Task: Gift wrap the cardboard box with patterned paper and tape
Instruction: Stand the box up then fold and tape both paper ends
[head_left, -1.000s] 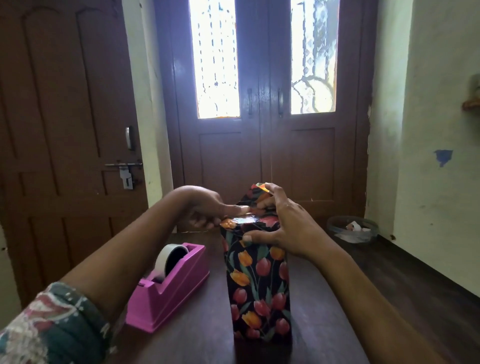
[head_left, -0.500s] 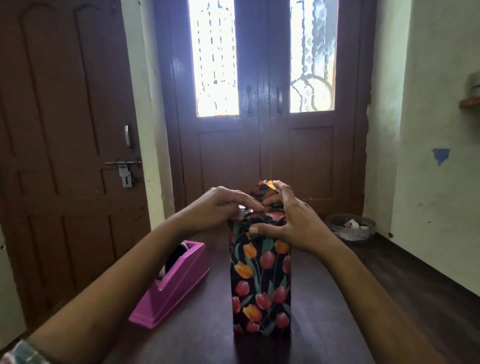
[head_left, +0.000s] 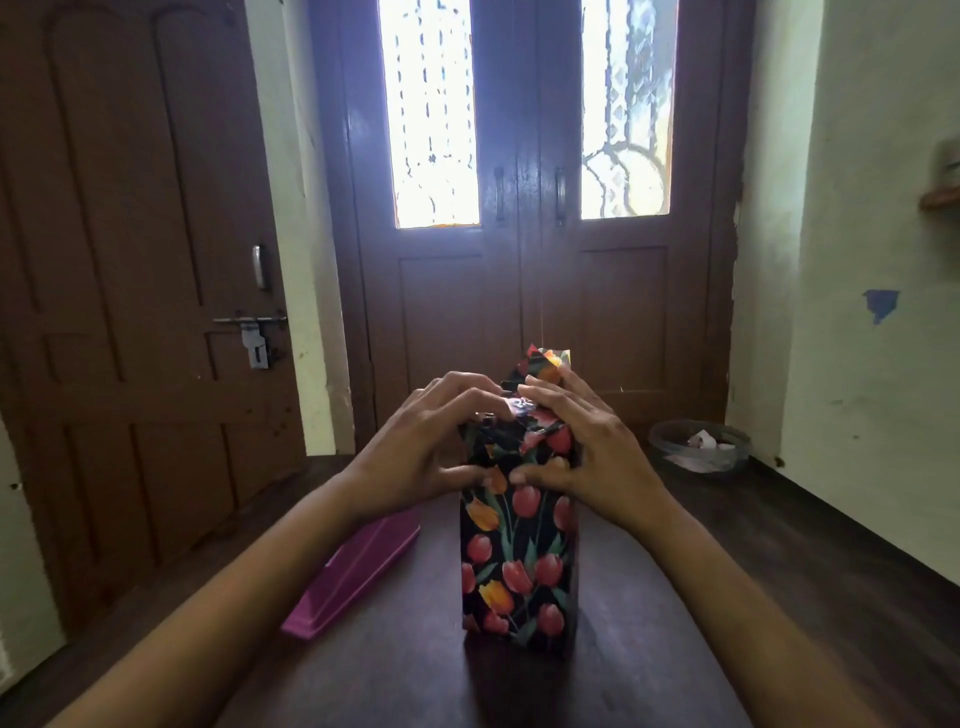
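Observation:
A tall box (head_left: 519, 561) wrapped in black paper with red and orange tulips stands upright on the dark wooden table (head_left: 395, 665). My left hand (head_left: 421, 447) grips its upper left side, fingers curled over the folded top and thumb on the front. My right hand (head_left: 587, 452) holds the upper right side, fingers pressing the top fold and thumb on the front. A loose paper flap (head_left: 545, 361) sticks up behind my right fingers. The pink tape dispenser (head_left: 353, 577) lies left of the box, partly hidden by my left forearm.
Dark wooden double doors with bright glass panes (head_left: 524, 208) stand straight ahead, another brown door (head_left: 130, 286) to the left. A clear bowl with paper scraps (head_left: 698, 447) sits on the floor at the right wall.
My left hand moved from the box's left side up onto the top fold, its thumb now on the front. My right hand stays on the top. The tape roll is now hidden by my forearm.

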